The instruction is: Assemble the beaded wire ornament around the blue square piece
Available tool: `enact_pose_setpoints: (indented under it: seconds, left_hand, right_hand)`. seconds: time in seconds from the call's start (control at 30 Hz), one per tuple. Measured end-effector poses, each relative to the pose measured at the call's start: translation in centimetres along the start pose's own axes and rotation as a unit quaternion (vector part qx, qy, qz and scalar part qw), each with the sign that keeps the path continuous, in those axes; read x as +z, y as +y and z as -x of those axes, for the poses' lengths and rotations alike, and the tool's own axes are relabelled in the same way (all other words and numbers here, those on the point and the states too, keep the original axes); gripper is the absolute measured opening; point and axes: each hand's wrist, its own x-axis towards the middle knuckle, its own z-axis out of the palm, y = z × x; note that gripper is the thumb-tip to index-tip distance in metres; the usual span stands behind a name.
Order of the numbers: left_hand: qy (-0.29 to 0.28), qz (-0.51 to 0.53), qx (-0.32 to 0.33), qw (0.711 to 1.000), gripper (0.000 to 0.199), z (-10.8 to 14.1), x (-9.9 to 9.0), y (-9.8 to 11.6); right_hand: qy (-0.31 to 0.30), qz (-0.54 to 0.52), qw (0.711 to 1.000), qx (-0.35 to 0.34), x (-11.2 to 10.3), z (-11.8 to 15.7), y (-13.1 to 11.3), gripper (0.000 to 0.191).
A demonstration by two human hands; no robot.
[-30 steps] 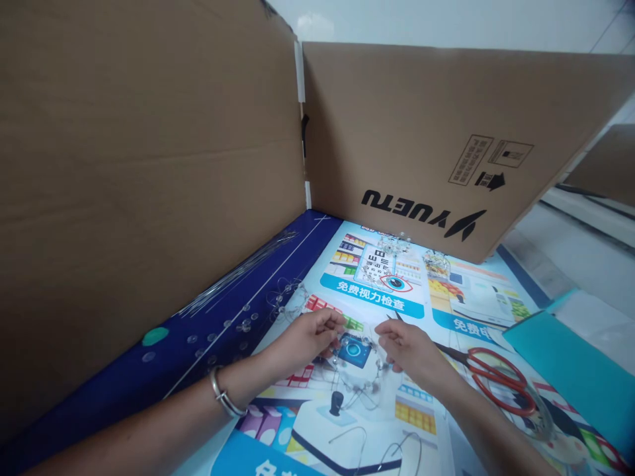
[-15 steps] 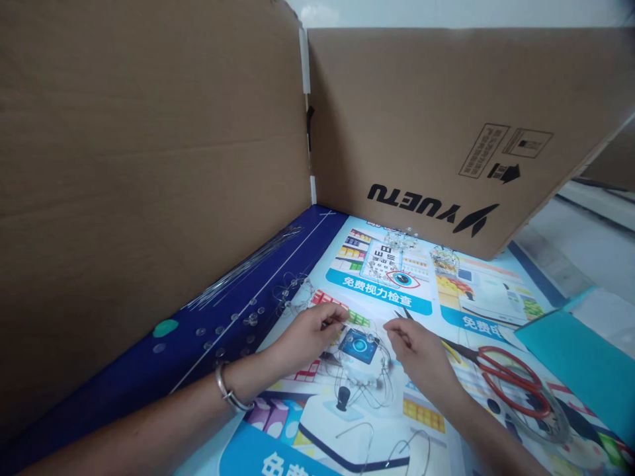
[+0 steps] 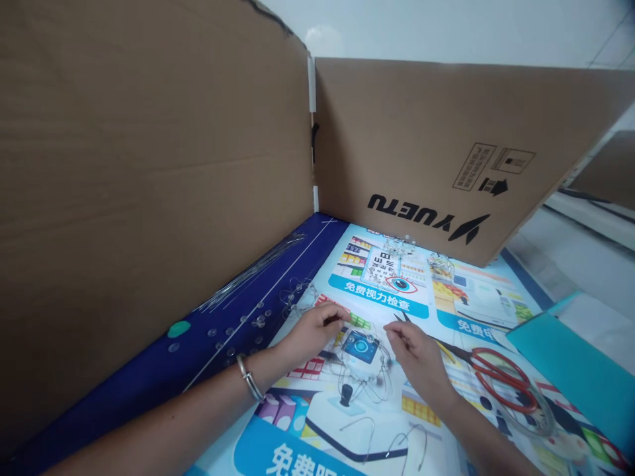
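Observation:
My left hand (image 3: 322, 327) is closed in a pinch, thumb against the bent fingers. Facing it, my right hand (image 3: 414, 344) pinches too, a small gap away. Between and just below the fingertips is a ring of thin beaded wire (image 3: 364, 380), with clear beads and loose looping wire ends. Both pinches meet its upper edge, though the exact strand held is too fine to see. Scissors (image 3: 506, 380) with red handles lie by my right wrist, their blades passing partly behind that hand. A yellow-handled tool (image 3: 445, 352), mostly hidden, is beside the blades.
Loose clear beads (image 3: 260, 322) and a bundle of straight wires (image 3: 253, 271) lie on the blue strip at left. More beaded wire pieces (image 3: 399, 248) sit at the back. Cardboard walls (image 3: 421, 132) stand behind and left. Bent wires (image 3: 407, 446) lie in front; a teal folder (image 3: 575, 363) is at right.
The camera view has shifted slightly, so the cardboard appears lower. Both hands keep nearly the same pinched pose over the beaded wire.

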Motion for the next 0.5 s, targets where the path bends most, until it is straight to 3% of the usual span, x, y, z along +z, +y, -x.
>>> enact_pose_setpoints:
  seconds: [0.17,0.33,0.5]
  left_hand:
    - [-0.029,-0.001,0.050,0.998,0.014,-0.1,-1.1,0.8]
    - [-0.145,-0.114,0.135,0.974,0.019,0.4,-2.5,2.8]
    - [-0.203,-0.192,0.180,0.943,0.031,0.8,-2.7,3.3]
  right_hand:
    - [0.003,-0.013,0.997,-0.070,-0.8,0.7,-0.9,0.017]
    - [-0.054,0.039,0.983,-0.171,-1.5,2.5,-1.5,0.020]
    - [-0.096,0.125,0.964,-0.216,-1.5,3.6,-1.0,0.026]
